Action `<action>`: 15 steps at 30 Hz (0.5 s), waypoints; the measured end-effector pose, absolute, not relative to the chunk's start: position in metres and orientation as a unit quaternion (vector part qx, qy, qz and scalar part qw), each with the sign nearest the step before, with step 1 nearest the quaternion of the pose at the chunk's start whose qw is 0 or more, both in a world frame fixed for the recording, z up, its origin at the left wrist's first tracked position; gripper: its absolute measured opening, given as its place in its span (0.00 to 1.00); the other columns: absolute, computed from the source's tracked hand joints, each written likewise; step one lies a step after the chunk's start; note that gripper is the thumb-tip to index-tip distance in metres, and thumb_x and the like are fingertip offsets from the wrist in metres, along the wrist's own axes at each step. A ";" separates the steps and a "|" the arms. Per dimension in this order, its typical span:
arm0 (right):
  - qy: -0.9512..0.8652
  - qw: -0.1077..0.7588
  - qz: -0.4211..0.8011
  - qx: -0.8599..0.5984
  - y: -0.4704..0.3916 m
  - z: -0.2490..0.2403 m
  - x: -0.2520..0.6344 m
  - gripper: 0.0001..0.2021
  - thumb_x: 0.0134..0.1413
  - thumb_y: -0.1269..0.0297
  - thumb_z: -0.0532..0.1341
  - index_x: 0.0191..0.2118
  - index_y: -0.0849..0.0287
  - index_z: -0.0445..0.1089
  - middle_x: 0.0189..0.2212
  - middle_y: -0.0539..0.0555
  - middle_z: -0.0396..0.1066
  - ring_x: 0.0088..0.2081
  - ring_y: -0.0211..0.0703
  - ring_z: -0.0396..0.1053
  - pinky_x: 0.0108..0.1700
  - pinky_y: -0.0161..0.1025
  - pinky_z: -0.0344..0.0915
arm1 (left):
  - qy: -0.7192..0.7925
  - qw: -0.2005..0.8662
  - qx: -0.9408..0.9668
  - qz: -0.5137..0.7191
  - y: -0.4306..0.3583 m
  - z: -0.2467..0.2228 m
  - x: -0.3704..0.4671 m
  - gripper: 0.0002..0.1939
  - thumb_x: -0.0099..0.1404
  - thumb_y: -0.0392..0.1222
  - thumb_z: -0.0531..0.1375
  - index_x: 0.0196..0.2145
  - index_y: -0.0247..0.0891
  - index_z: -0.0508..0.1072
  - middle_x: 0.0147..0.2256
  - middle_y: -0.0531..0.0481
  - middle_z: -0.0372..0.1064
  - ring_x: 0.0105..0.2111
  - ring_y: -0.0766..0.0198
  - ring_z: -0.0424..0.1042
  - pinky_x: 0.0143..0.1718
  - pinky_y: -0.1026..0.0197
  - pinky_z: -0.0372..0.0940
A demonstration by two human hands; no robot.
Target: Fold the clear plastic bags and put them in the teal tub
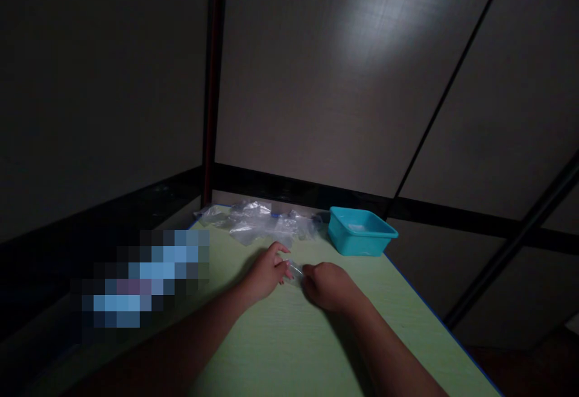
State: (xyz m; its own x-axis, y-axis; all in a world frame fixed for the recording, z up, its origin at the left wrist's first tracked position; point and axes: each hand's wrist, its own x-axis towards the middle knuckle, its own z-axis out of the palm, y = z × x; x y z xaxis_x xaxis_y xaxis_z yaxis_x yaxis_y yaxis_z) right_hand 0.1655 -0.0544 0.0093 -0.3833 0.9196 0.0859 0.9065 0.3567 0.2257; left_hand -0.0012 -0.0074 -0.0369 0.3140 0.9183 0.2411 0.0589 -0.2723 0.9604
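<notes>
A small clear plastic bag is stretched between my two hands, low over the green table. My left hand pinches its left end between thumb and fingers, with the index finger curved above. At the other end my right hand is closed on the bag, its fingers curled under and partly hidden. Whether anything lies inside the bag I cannot tell. Beyond my hands, a loose pile of clear plastic bags spreads along the table's far edge.
A turquoise plastic basket stands at the far right corner, with something pale inside. The light green table has a blue edge. Dark panelled walls or doors rise close behind it. A blurred-out patch covers the left side.
</notes>
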 end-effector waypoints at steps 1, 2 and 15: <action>0.823 0.028 0.127 0.553 -0.055 0.009 0.165 0.13 0.54 0.61 0.47 0.35 0.59 0.67 0.27 0.58 0.71 0.28 0.42 0.68 0.26 0.34 0.51 | 0.373 0.480 0.656 0.447 -0.009 -0.035 -0.001 0.10 0.56 0.37 0.51 0.38 0.38 0.59 0.21 0.54 0.68 0.19 0.67 0.64 0.21 0.65 0.60; 0.822 0.027 0.136 0.552 -0.055 0.009 0.164 0.13 0.55 0.61 0.47 0.35 0.59 0.67 0.27 0.58 0.71 0.28 0.43 0.68 0.26 0.34 0.52 | 0.373 0.486 0.654 0.443 -0.009 -0.034 -0.001 0.11 0.57 0.37 0.51 0.39 0.37 0.60 0.22 0.53 0.68 0.19 0.67 0.65 0.22 0.65 0.60; 0.830 0.011 0.161 0.533 -0.059 0.014 0.151 0.18 0.59 0.55 0.43 0.35 0.59 0.66 0.27 0.59 0.72 0.28 0.43 0.70 0.28 0.34 0.55 | 0.368 0.492 0.664 0.426 -0.007 -0.036 0.001 0.18 0.60 0.47 0.52 0.44 0.34 0.60 0.23 0.52 0.68 0.19 0.67 0.66 0.23 0.63 0.61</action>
